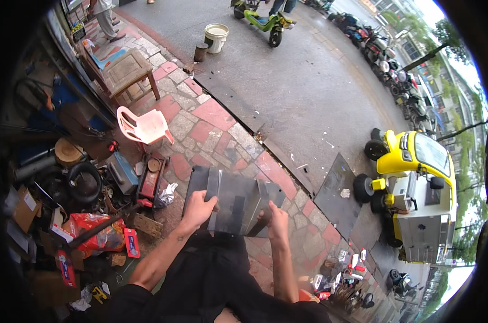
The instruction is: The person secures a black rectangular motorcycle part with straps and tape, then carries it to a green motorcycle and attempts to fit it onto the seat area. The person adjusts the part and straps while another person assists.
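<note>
A dark, sheet-like rectangular piece [238,185], perhaps metal or plastic, is held in front of my black-clothed legs. It has two raised ridges and a darker rectangular patch between them. My left hand [197,210] grips the left ridge, with the thumb over the top. On the other side, my right hand [277,222] is closed around the right ridge, thumb up. The undersides of both grips are hidden. Behind the piece lies paving of red and grey stone [211,115].
To the left is a cluttered heap with a red floor jack [150,181], a long bar [102,232] and a red plastic bag [98,234]. A pink plastic chair [145,125] and a wooden chair [126,72] stand beyond. Small boxes [355,260] lie at right, near a yellow three-wheeler [405,153].
</note>
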